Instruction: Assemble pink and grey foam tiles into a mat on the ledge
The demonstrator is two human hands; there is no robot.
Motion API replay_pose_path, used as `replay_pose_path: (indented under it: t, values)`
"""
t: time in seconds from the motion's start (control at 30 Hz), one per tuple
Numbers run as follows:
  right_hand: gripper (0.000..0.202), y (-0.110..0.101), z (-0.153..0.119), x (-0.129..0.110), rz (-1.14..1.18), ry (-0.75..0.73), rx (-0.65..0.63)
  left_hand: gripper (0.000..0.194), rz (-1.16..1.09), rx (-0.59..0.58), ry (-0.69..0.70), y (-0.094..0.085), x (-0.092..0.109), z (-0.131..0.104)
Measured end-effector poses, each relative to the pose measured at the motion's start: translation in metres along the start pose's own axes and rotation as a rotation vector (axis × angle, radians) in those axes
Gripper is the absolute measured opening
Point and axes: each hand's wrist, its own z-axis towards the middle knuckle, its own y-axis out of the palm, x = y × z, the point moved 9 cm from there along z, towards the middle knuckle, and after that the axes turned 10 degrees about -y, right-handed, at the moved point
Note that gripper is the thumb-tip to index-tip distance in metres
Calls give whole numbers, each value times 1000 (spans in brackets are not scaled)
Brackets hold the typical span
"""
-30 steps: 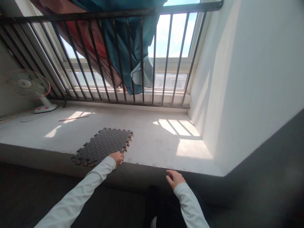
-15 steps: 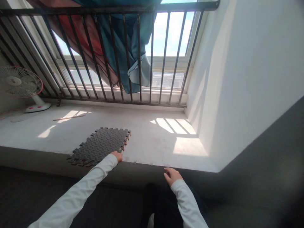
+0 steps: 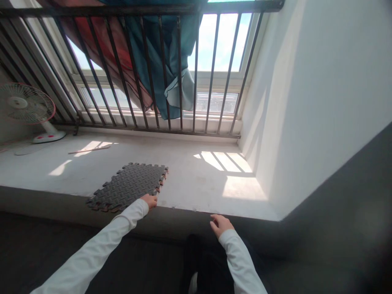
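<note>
A stack of dark grey foam puzzle mats (image 3: 131, 183) with toothed edges lies on the white window ledge (image 3: 186, 183), its near left corner jutting past the ledge's front edge. My left hand (image 3: 150, 201) grips the near right corner of the stack, fingers closed on it; the thumb side is partly hidden. Farther right, my right hand (image 3: 221, 225) hovers at the front edge of the ledge. Its fingers are slightly bent and apart, with nothing in them.
Behind the ledge runs a dark metal railing (image 3: 141, 131), with a red and teal curtain (image 3: 165, 61) hanging behind its bars. A white fan (image 3: 27, 106) stands at the far left, near a thin stick (image 3: 88, 150). A white wall (image 3: 330, 90) closes the right side.
Almost nothing differs. The view has shifted very slightly; both hands and the mats keep their places on and by the ledge.
</note>
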Motion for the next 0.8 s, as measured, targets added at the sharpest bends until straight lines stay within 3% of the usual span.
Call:
replay_pose_path:
  t: [0.1, 0.17, 0.27, 0.33, 0.47, 0.7, 0.8]
  values:
    - [35, -1, -1, 1, -2, -3, 3, 40, -80, 286, -43, -11, -10, -27]
    - [35, 0, -1, 1, -3, 0, 0, 35, -153, 509, -135, -14, -22, -52]
    - [35, 2, 0, 0, -2, 7, -14, 26, -262, 751, -278, -3, -33, -87]
    - [35, 4, 2, -2, 0, 4, -24, 25, -317, 836, -377, 8, -35, -102]
    - [35, 6, 2, -5, -1, -3, -34, 26, -355, 838, -539, 18, -28, -108]
    - [34, 3, 0, -2, -3, -6, -15, 32, -212, 545, -730, 7, -24, -91]
    - [34, 1, -1, 0, 14, 2, 6, 32, -194, 593, -703, -1, -28, -93]
